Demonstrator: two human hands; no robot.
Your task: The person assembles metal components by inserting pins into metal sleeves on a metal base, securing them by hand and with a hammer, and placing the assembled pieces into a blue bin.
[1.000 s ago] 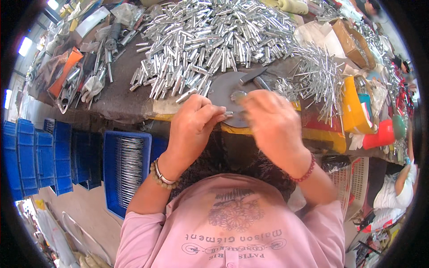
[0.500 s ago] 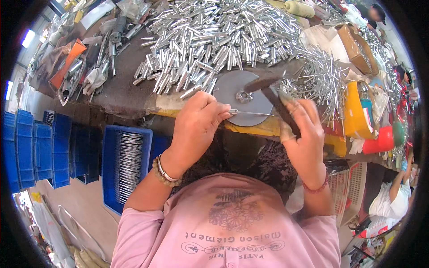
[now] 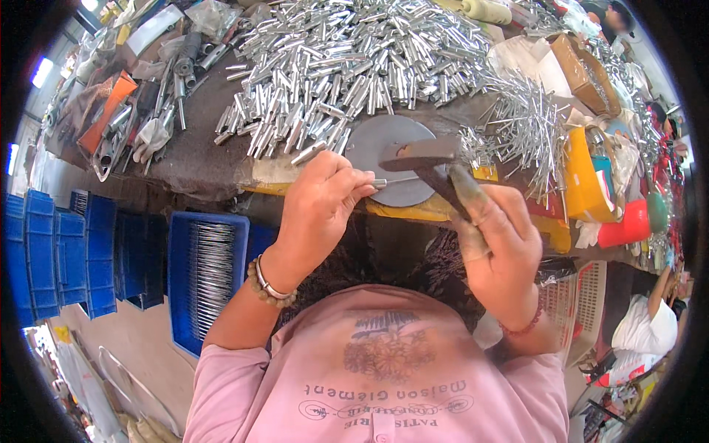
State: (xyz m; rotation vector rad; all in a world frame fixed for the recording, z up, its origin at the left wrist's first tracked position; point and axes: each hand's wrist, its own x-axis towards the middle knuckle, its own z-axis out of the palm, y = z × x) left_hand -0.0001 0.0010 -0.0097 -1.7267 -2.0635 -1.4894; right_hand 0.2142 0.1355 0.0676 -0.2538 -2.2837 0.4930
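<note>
My left hand (image 3: pixel 314 210) is closed, pinching a short silver metal tube (image 3: pixel 379 183) over the near part of a round grey metal disc (image 3: pixel 365 144). From the tube a thin metal rod (image 3: pixel 402 179) runs rightward and passes behind the hammer. The hammer (image 3: pixel 419 153) is in my right hand (image 3: pixel 502 247), whose fingers wrap its dark handle. Its head is over the disc's right side, a little above the rod. Whether it touches the disc I cannot tell. The hammer covers the disc's centre.
A big heap of silver tubes (image 3: pixel 354 59) lies beyond the disc. Loose thin rods (image 3: pixel 528 133) spread to the right, beside a yellow container (image 3: pixel 583 177) and a red cup (image 3: pixel 620 230). Below left stands a blue crate (image 3: pixel 176 280) of metal rods; tools lie at the far left.
The hammer has come left and down over the disc, and my right hand has moved with it. My left hand holds the tube in nearly the same place.
</note>
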